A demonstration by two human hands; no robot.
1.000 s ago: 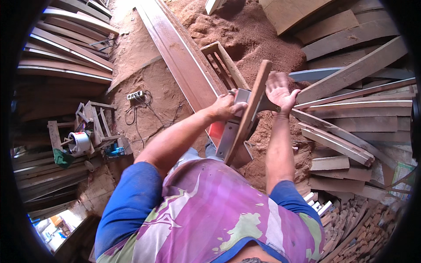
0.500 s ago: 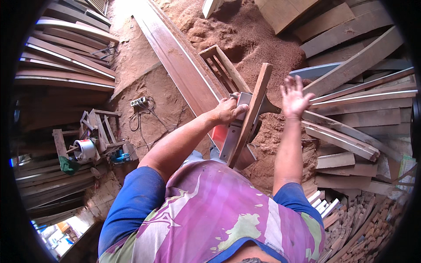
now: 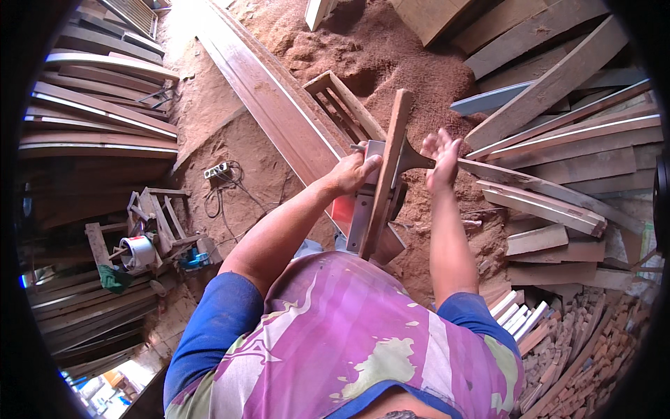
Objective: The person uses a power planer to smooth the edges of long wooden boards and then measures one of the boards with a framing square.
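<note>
My left hand (image 3: 354, 172) is closed over the far end of what looks like an electric planer (image 3: 359, 225), with its grey metal bed turned up and a red part below. The thumb lies on top; the other fingers are partly hidden. A long wooden bar (image 3: 388, 171) stands along the planer's right side. From behind the bar, a dark flared spout (image 3: 419, 160) points right. Just past the spout's wide end, my right hand (image 3: 442, 160) is raised with its fingers apart and nothing in it.
Beyond the planer, a long wide board (image 3: 279, 105) runs to the far left beside a slatted wooden frame (image 3: 342, 105). Reddish sawdust (image 3: 412, 63) covers the ground. A corded power strip (image 3: 216, 170) lies left. Stacked planks (image 3: 105, 119) line the left side, more planks (image 3: 558, 91) the right.
My right hand has moved left and slightly down, closer to the spout, and its palm has turned. The left hand keeps its hold on the planer. The whole view has shifted a little.
</note>
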